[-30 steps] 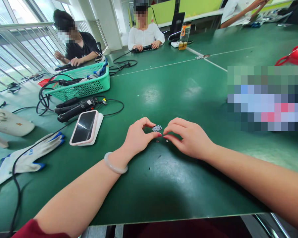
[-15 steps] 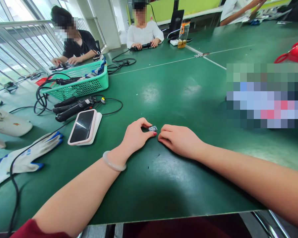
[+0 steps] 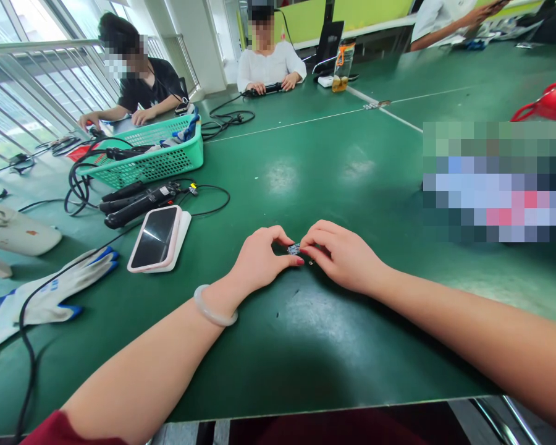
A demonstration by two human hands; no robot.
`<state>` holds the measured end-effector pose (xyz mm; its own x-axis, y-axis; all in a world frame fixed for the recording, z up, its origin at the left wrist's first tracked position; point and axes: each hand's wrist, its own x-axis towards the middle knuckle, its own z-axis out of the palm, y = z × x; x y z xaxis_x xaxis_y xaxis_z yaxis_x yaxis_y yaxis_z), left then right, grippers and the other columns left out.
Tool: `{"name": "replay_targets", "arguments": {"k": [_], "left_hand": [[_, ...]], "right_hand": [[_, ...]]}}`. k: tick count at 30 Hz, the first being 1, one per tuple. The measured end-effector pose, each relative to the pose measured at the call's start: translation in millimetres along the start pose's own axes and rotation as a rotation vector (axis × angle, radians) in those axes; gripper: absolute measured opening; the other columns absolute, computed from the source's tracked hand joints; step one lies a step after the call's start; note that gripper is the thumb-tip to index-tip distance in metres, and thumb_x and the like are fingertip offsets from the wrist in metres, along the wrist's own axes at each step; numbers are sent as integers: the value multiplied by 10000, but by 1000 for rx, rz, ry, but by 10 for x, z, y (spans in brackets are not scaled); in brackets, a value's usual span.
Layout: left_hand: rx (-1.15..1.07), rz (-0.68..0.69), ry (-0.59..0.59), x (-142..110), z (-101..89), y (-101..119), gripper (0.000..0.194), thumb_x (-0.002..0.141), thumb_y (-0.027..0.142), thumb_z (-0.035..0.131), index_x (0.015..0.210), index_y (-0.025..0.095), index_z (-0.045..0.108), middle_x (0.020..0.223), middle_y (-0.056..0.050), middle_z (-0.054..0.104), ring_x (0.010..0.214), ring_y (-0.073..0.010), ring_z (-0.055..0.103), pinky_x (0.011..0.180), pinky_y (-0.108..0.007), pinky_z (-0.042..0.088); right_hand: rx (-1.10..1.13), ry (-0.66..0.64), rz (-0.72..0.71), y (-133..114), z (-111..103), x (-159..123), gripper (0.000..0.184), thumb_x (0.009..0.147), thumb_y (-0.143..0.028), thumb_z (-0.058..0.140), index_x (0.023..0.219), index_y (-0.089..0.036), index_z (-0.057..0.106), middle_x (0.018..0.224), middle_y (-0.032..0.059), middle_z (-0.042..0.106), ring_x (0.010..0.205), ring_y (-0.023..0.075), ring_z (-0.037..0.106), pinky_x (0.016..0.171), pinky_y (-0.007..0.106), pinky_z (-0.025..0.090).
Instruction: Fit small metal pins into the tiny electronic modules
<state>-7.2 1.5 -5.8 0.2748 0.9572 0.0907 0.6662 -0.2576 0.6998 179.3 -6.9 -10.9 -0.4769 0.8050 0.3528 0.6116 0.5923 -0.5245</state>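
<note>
A small grey-and-white patterned piece, like a tiny circuit board (image 3: 293,249), is between the thumb and index finger of my left hand (image 3: 262,258), just above the green table. A pale bangle circles my left wrist. My right hand (image 3: 345,252) is closed, its thumb and fingers pinched at the right end of the board. Those fingertips cover that end, so I cannot make out what they grip. Just below them shows a tiny light speck (image 3: 311,262), too small to name.
A phone (image 3: 155,238) lies left of my hands on a white object. Near it are black hair-straightener-like tools (image 3: 141,201) with cords, a green basket (image 3: 167,161), and a white-and-blue glove (image 3: 60,287). A bottle (image 3: 343,68) stands farther back. Several people are at the table.
My left hand and the board have shifted slightly right and towards me. My right fingertips have come up against the board. At far left, one person's hand has moved left.
</note>
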Motion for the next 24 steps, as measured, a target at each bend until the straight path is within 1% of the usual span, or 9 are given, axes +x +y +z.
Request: {"name": "replay_targets", "arguments": {"k": [4,8,11,13,15,19,24], "left_hand": [[8,45,-15,-30,-6,62,281,596,371,776,730,212,587,813,22,647,828,-173,560,747,-306,415],[-7,68,-32,-40,-4,62,285,600,383,773,732,214,584,826,24,643,833,-172,557,750,-302,417],[-21,81,-44,-42,0,50,289,603,391,772,734,215,584,828,25,641,829,-171,556,751,-302,417],[-25,89,-51,-40,2,47,295,600,393,775,738,214,584,827,24,641,829,-171,555,756,-304,416],[-27,92,-59,-37,3,48,295,599,385,778,741,214,585,834,21,642,836,-174,557,766,-309,417],[-32,75,-58,-35,-3,53,283,601,366,780,745,214,589,844,20,648,844,-176,562,775,-314,417],[-24,78,-59,-38,-10,60,289,603,381,775,747,213,590,841,17,647,841,-178,562,769,-314,418]], "right_hand": [[119,11,40,5,-2,-6,136,863,-201,527,794,-196,644,837,23,604,735,127,555,667,263,438],[196,8,66,1,-1,3,133,841,-206,556,760,-200,661,798,13,599,688,117,530,627,260,418],[247,17,129,0,-3,23,104,809,-225,601,735,-206,672,764,1,592,632,105,500,579,253,396],[273,27,168,13,-4,35,81,784,-242,629,727,-206,675,743,-6,586,614,103,487,567,253,390],[295,26,196,34,-8,41,98,788,-255,618,724,-204,672,741,-4,593,622,107,493,573,257,393],[288,20,223,66,-36,45,159,821,-255,555,715,-198,659,751,1,603,648,115,508,599,265,400],[227,9,208,44,-77,41,80,767,-258,632,712,-207,664,738,-11,571,601,100,456,570,256,377]]}}
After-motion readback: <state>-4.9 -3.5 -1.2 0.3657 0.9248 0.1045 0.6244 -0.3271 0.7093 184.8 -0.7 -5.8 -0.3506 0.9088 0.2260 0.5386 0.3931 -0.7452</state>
